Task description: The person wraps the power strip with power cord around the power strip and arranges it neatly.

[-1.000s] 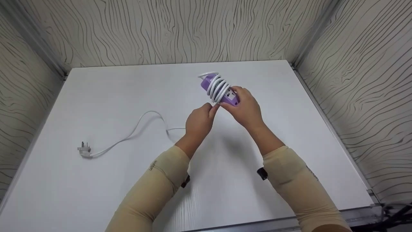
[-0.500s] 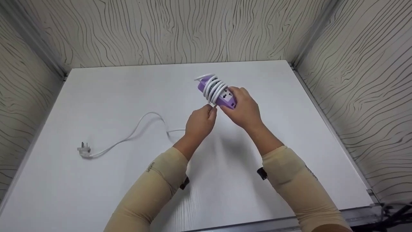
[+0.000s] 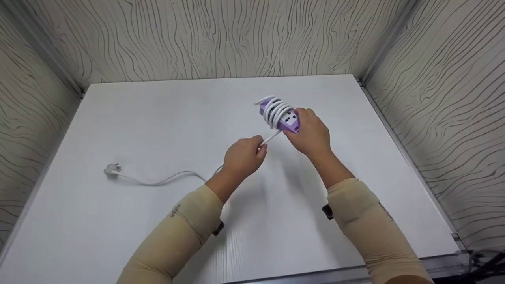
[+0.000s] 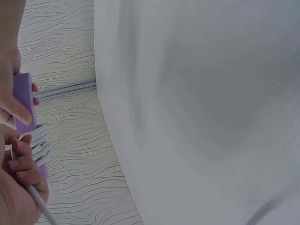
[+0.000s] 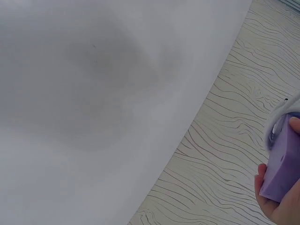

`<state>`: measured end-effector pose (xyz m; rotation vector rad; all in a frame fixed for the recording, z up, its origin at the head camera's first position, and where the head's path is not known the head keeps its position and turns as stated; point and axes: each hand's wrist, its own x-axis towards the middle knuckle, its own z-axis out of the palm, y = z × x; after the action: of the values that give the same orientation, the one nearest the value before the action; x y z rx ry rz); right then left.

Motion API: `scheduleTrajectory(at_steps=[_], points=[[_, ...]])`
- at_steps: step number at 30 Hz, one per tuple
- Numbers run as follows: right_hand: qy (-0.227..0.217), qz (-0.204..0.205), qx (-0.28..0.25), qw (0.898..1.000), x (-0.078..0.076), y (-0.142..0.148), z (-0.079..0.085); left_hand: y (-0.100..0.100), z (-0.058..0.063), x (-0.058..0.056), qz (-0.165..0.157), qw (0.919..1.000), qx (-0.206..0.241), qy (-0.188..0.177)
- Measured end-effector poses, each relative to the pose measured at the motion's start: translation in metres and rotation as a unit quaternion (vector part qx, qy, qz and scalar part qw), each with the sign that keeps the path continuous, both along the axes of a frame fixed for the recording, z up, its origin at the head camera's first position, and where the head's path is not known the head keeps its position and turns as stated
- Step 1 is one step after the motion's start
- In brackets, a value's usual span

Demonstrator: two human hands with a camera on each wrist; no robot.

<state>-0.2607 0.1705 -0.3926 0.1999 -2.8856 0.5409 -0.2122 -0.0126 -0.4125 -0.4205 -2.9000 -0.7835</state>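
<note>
My right hand [image 3: 312, 132] grips the near end of a purple power strip [image 3: 290, 125] with white socket faces, held up above the table. Several turns of white cord [image 3: 275, 112] wrap round its middle and far part. In the left wrist view the purple side of the power strip [image 4: 24, 96] shows between the right thumb and fingers. My left hand [image 3: 244, 157] pinches the cord a short way from the strip, and a straight length runs between the two. Past the left hand the loose cord [image 3: 158, 183] trails leftward to a white plug [image 3: 113, 170] on the table.
The white tabletop [image 3: 165, 118] has patterned wall panels [image 3: 213, 39] at its back and sides. A metal rail [image 3: 335, 274] edges the front, with dark cables [image 3: 487, 264] at the lower right corner.
The left hand has drawn down and away from the strip, baring a straight piece of cord. The power strip and right hand have shifted right. The plug has turned and its cord moved.
</note>
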Motion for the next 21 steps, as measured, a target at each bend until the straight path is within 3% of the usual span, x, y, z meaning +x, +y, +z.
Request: scheduleTrajectory(at_steps=[5, 12, 17, 21], points=[[-0.051, 0.025, 0.049, 0.997, 0.003, 0.000, 0.000, -0.008, 0.009, -0.003, -0.031, 0.9947, -0.064, 0.074], [-0.094, 0.111, 0.115, 0.983, 0.009, -0.005, 0.004, -0.015, 0.020, -0.007, -0.102, 0.9717, -0.137, 0.164], [-0.072, 0.187, 0.160, 0.967, 0.015, -0.008, 0.005, -0.018, 0.026, -0.011, -0.153, 0.9600, -0.158, 0.174], [-0.047, 0.233, 0.183, 0.954, 0.018, -0.010, 0.005, -0.019, 0.028, -0.016, -0.173, 0.9634, -0.155, 0.134]])
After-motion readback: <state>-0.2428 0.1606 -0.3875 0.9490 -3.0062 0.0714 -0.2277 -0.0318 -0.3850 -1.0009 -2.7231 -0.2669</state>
